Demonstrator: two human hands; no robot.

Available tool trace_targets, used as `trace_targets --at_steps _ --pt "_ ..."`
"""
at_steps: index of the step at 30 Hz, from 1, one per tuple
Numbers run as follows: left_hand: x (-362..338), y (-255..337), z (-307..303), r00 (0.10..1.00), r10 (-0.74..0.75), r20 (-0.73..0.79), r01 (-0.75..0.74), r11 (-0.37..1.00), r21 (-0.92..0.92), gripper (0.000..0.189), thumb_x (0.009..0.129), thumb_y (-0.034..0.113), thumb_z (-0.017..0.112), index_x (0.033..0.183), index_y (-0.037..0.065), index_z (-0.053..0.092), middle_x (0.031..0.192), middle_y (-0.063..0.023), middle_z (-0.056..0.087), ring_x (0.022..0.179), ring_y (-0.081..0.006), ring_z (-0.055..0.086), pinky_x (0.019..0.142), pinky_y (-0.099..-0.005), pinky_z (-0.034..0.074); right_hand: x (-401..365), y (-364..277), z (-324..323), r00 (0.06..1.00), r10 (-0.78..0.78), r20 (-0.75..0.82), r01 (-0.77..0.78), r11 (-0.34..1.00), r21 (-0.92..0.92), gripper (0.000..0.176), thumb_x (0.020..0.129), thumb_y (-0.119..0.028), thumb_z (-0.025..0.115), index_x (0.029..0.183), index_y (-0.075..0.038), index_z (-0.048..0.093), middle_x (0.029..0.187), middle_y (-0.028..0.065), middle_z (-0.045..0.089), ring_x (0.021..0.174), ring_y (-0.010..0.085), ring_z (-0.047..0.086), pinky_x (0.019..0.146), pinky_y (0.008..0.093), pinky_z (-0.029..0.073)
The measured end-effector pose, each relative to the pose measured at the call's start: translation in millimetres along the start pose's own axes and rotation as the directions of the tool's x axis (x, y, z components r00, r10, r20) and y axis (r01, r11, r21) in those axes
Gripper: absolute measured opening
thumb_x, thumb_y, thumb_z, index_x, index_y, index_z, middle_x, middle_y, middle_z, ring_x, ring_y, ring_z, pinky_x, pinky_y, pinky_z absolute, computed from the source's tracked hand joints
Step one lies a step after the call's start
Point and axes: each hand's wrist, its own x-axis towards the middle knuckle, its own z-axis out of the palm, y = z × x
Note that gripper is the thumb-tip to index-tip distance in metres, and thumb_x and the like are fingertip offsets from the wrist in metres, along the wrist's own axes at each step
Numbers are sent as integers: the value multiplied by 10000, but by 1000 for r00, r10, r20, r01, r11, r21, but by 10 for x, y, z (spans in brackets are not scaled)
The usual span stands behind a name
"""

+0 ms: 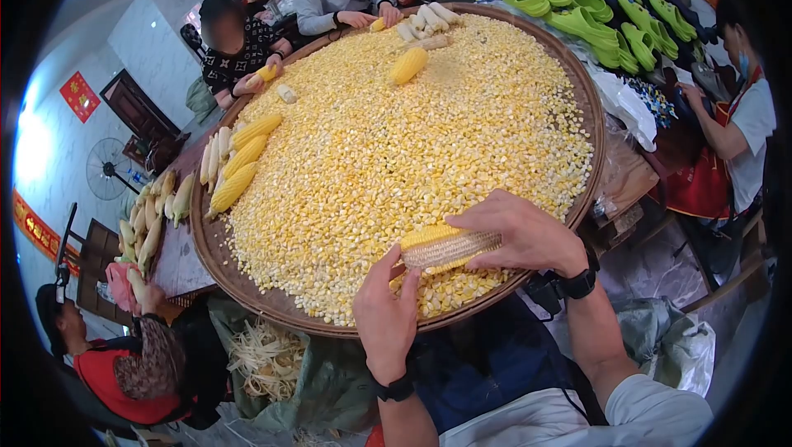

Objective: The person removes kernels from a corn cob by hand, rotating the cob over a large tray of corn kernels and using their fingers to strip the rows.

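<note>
Between my two hands is a partly shelled corn cob (452, 250), held level over the near edge of the tray. Several rows of kernels are gone from the side facing me, while yellow kernels remain along its top and bottom. My left hand (386, 307) grips the cob's left end, with the thumb up beside it. Around the right end, my right hand (528, 236) is closed, fingers above and thumb below. Beneath them, loose corn kernels (371, 175) cover the large round brown tray (601, 129).
Whole yellow cobs (239, 168) and bare cobs lie at the tray's left. Another yellow cob (407, 66) rests near stripped cobs (429, 22) at the back. Green clogs (577, 26) are piled back right. Several people sit around. A sack of husks (268, 360) stands lower left.
</note>
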Motion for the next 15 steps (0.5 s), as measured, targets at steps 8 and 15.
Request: trace_targets --at_steps 8,15 --pt "-6 59 -4 999 -54 -9 53 998 -37 388 971 16 858 1329 -30 715 1209 -184 834 1084 -287 850 892 -391 651 -12 -14 -7 999 31 36 -31 1000 -2 741 850 -313 958 1510 -64 732 1310 167 796 1155 407 694 1063 476 536" --pt "-3 52 -6 997 -78 -5 78 995 -58 362 972 7 859 1297 -36 706 1203 -180 825 1087 -272 847 891 -383 655 -12 -15 -6 998 36 44 -36 999 3 744 849 -314 958 1514 -71 731 1328 169 795 1164 406 691 1071 473 535"
